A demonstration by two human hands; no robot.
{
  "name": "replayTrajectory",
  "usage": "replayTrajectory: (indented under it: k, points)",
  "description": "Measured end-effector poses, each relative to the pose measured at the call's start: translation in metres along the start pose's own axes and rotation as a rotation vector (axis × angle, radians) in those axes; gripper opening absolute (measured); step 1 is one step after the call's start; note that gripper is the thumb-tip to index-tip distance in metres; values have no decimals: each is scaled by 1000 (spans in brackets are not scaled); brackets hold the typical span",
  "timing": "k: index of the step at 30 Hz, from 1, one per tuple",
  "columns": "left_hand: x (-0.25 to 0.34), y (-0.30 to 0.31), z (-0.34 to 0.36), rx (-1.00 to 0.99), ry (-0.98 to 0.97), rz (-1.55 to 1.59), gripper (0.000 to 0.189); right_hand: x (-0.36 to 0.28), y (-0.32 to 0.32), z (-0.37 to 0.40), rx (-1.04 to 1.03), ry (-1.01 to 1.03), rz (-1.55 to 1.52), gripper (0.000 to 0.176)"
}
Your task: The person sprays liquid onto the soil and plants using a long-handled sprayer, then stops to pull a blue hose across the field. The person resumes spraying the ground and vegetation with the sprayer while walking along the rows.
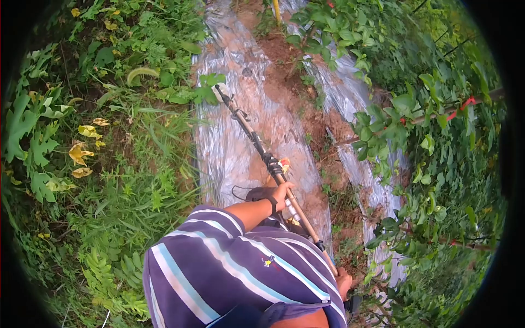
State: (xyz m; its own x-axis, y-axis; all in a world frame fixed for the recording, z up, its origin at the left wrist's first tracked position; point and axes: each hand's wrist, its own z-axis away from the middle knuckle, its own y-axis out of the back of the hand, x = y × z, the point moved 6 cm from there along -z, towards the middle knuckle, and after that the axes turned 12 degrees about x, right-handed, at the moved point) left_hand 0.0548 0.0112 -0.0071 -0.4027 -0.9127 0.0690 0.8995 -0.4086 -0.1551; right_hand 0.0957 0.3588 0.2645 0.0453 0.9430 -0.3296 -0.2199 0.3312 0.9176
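Observation:
A long tan pole (311, 227) slants across the front of my body, from upper left to lower right. Its far end carries a pale, flat head (220, 93) of a kind I cannot make out, and dark wrappings or cord (270, 162) circle the shaft. My left hand (283, 195), with a dark band at the wrist, is closed around the middle of the pole. Lower down, my right hand (343, 283) is wrapped around the near end, partly hidden by my striped shirt (219, 262). A small orange-red thing (284, 163) shows beside the shaft.
Silvery plastic sheeting (219, 164), smeared with soil, covers the ground ahead. Dense weeds (136, 208) grow on the left. Leafy branches (415, 115) with a red tie (462, 108) reach in from the right. A yellow post (276, 11) stands at the top.

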Motion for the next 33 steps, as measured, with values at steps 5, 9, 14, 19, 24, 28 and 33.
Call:
replayTrajectory:
  k: [5,9,14,19,24,28,33]
  points:
    - [40,-10,1,77,-48,43,30,-20,-16,-17,-102,-91,-79,32]
    - [82,-11,-68,-9,-134,-67,28,-50,-37,-43,-160,-175,-187,31]
    - [165,-66,-24,118,-312,-175,19,-34,-113,-83,-379,-407,-449,35]
    - [233,-101,-77,363,-638,-569,23,-62,-158,-141,-764,-551,-712,41]
    - [272,-134,-93,503,-803,-906,26,-67,-185,-177,-1038,-693,-858,41]
    - [273,-143,-84,544,-847,-981,31,-62,-188,-177,-1122,-738,-936,43]
    - [243,-123,-83,462,-741,-795,29,-44,-170,-155,-1027,-694,-813,43]
